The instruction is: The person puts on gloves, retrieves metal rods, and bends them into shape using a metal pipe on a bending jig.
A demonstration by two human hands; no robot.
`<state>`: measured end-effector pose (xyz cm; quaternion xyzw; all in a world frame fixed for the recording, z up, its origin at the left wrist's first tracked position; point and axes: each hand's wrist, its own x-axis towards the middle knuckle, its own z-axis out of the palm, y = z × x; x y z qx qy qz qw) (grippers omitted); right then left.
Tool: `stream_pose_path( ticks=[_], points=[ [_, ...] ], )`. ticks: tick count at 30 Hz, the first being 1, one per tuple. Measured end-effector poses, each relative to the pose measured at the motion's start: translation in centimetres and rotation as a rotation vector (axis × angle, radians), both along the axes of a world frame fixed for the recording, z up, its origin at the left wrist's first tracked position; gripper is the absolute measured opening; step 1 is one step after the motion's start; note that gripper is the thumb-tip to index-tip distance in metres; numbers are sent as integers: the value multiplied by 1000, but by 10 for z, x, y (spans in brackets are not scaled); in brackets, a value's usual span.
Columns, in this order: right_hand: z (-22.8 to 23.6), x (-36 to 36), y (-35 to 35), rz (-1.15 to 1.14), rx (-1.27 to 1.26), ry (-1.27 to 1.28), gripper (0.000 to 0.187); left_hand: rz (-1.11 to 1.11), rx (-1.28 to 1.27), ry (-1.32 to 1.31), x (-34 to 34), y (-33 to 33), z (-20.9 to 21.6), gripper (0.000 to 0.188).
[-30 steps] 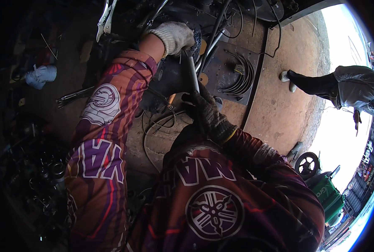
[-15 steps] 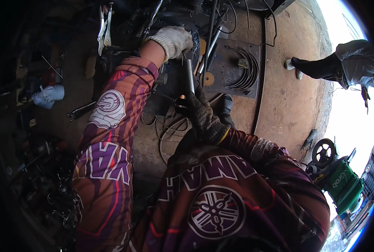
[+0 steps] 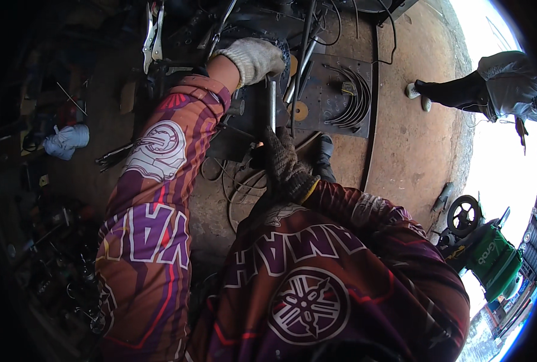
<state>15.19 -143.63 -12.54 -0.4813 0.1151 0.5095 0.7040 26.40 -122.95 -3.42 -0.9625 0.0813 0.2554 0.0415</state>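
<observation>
My right hand (image 3: 288, 168), in a dark grey knitted glove with a yellow cuff, is closed around the lower end of a straight silver metal tube (image 3: 272, 107). The tube points away from me. Beyond its far end is my left hand (image 3: 257, 60), in a pale knitted glove, curled over the dark work surface. Its fingertips are turned down and mostly hidden, so what they grip does not show. A flat tan disc (image 3: 300, 111) with a small centre hole lies right of the tube.
Several curved dark rods (image 3: 359, 99) rest on a metal plate (image 3: 332, 117) at the right. Locking pliers (image 3: 153, 37) lie far left. A cable (image 3: 231, 205) loops across the floor. Another person (image 3: 473, 96) stands at the right, beyond a dark floor line. A green box (image 3: 495, 260) sits on a motorcycle.
My left hand has shifted slightly to the right. The tube in my right hand has turned a little, its far end now close below the left hand.
</observation>
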Motion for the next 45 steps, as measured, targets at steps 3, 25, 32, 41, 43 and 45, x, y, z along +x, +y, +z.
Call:
stream_pose_path(
  ticks=[3, 25, 32, 41, 43, 45],
  points=[
    [-1, 9, -6, 20, 25, -20, 50, -5, -43, 3, -1, -3, 2, 23],
    [23, 51, -38, 283, -18, 70, 37, -4, -38, 25, 5, -5, 0, 29],
    [14, 29, -29, 181, 17, 84, 34, -48, 23, 76, 10, -14, 14, 30],
    [21, 34, -36, 211, 58, 86, 30, -68, 17, 51, 8, -8, 9, 30],
    [24, 38, -39, 220, 57, 116, 29, -64, -6, 48, 7, -7, 7, 31],
    [28, 42, -42, 246, 80, 180, 28, -64, -31, 46, 8, -8, 7, 31]
  ],
)
